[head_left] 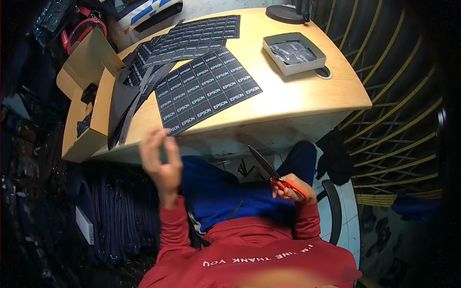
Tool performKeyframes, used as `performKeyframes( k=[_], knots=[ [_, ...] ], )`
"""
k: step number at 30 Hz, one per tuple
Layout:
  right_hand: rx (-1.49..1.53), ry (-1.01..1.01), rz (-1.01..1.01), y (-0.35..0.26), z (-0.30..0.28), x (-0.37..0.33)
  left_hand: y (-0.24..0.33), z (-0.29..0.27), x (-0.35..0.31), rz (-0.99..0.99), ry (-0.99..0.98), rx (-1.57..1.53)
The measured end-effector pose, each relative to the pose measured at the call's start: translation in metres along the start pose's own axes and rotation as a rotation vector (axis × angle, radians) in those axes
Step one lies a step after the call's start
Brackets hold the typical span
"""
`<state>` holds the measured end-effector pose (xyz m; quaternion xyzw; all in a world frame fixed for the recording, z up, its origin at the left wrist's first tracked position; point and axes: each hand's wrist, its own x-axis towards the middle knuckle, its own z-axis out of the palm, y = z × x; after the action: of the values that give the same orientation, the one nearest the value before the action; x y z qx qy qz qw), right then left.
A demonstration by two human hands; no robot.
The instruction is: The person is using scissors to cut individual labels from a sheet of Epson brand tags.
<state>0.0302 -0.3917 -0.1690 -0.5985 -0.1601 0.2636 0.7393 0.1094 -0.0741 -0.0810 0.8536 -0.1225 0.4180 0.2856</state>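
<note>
My right hand [291, 188] grips the orange-handled scissors [265, 162] over my lap, with the dark blades pointing up and to the left. The blades look nearly closed. Just off the table's front edge, my left hand [163, 163] is raised with its fingers apart. Nothing shows in it, though the fingertips are slightly blurred. Closest to those fingertips is the corner of a black sheet [207, 91] printed with a grid of white-lettered rectangles. That sheet lies flat and reaches the table's edge. Whether the fingertips touch it, I cannot tell.
More printed black sheets [201, 33] and dark strips [127, 110] lie behind and left on the wooden table [307, 98]. A shallow box [301, 68] of cut pieces stands right. An open cardboard box [98, 122] stands at the left edge. A slatted gate [394, 96] is at right.
</note>
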Motion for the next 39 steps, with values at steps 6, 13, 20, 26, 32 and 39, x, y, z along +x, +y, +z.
performKeyframes(
  k=[6,13,20,26,32,39],
  knots=[
    [0.029,-0.041,0.026,0.007,-0.007,-0.004,0.062,0.056,0.021,0.244,-0.406,-0.080],
    [0.173,0.293,-0.189,-0.001,0.021,0.001,0.063,0.091,0.022,0.282,-0.437,0.107],
    [0.198,0.419,-0.270,-0.009,0.023,0.023,0.055,0.069,0.015,0.274,-0.407,-0.076],
    [0.217,0.344,-0.271,-0.006,0.030,0.034,0.046,0.063,0.007,0.279,-0.354,-0.118],
    [0.208,0.343,-0.233,0.004,0.032,0.031,0.046,0.065,0.003,0.326,-0.284,-0.080],
    [0.086,0.470,-0.158,0.008,0.034,0.022,0.085,0.077,-0.045,-0.569,-0.090,-0.923]
  ],
)
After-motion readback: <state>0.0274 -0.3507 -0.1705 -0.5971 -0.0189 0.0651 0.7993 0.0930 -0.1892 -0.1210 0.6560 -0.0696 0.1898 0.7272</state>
